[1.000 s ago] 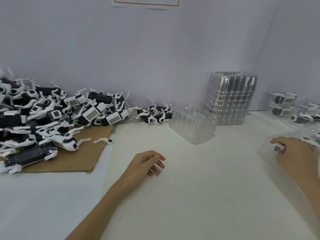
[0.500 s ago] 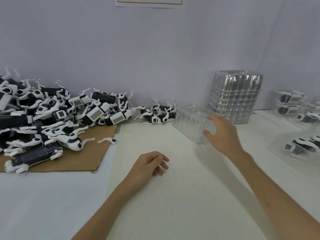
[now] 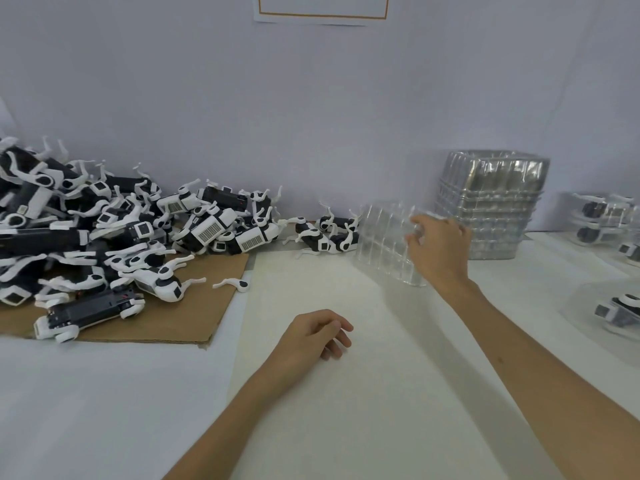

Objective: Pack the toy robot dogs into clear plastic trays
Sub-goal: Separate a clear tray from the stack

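The right hand (image 3: pixel 438 251) grips the clear tray (image 3: pixel 381 244) by its right end up ahead, while the empty, loosely curled left hand (image 3: pixel 311 336) lies nearer the toy robot dogs (image 3: pixel 104 237) leftward.

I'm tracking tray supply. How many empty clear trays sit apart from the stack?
1: the clear tray left of the tray stack, gripped by the right hand. More may be nested inside it or hidden beyond the right edge.

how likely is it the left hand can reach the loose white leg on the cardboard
Probably yes: the left hand rests on the table holding nothing, and only bare table and cardboard lie between it and the loose leg.
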`<state>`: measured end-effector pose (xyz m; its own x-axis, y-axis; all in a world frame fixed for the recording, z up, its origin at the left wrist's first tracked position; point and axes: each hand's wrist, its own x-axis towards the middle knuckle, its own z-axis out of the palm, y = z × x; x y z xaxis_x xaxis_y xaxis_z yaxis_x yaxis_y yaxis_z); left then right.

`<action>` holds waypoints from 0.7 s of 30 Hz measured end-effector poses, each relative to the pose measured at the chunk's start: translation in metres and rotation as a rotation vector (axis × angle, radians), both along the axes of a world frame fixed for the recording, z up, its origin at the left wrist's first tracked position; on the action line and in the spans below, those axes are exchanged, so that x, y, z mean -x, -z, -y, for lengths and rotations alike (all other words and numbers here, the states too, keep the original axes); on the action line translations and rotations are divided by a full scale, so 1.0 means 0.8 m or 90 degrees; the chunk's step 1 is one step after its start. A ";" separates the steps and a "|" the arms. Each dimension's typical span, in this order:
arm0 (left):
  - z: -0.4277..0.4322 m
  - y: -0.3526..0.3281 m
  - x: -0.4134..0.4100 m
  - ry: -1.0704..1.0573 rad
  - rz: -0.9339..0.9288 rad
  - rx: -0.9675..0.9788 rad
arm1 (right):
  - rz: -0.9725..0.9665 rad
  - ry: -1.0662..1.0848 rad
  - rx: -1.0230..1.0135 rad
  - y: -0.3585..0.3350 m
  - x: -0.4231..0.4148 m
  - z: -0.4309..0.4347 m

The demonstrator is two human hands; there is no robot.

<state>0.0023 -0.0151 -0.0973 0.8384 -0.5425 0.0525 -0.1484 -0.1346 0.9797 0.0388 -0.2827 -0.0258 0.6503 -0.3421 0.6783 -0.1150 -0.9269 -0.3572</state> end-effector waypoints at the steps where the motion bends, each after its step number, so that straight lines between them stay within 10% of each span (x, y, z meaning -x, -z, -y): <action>1: 0.000 0.000 0.000 0.001 -0.002 0.000 | 0.028 0.001 0.004 -0.002 0.002 -0.002; 11: 0.000 -0.005 0.003 -0.005 -0.027 0.029 | 0.145 -0.024 -0.015 -0.025 0.025 -0.019; 21: -0.015 -0.035 0.005 -0.058 -0.131 0.323 | 0.170 -0.337 -0.240 0.031 0.092 -0.137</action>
